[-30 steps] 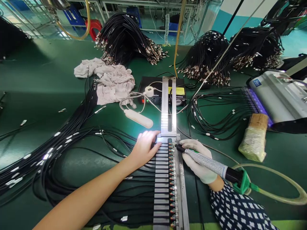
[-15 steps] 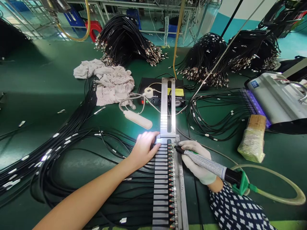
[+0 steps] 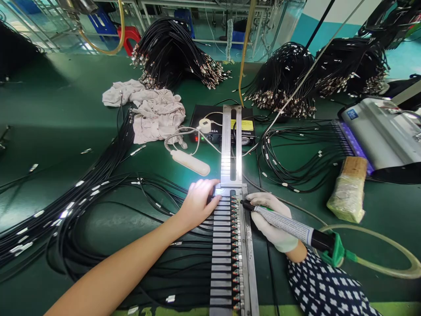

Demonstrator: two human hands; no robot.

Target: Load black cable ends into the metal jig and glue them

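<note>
A long metal jig (image 3: 221, 254) runs toward me, holding a row of black cables (image 3: 158, 268) side by side with their connector ends (image 3: 235, 245) along its right side. My bare left hand (image 3: 199, 204) grips the jig's left edge near its upper end, thumb and index finger apart on the metal. Its other fingers are partly hidden. In a white glove, my right hand (image 3: 274, 221) is closed round a glue syringe (image 3: 284, 224) with a white printed label. The black tip points left, close to the upper connectors; whether it touches one I cannot tell.
A black dispenser box (image 3: 207, 118) stands behind the jig, near a lit white lamp (image 3: 190, 163) and crumpled cloths (image 3: 159, 112). To the right are a silver machine with purple light (image 3: 378, 136) and a wrapped block (image 3: 347, 193). Cable bundles (image 3: 177, 52) lie behind. An air tube (image 3: 391, 274) trails right.
Both hands keep nearly the same place on and beside the jig. The whole view has shifted very slightly; the syringe tip remains by the upper connectors.
</note>
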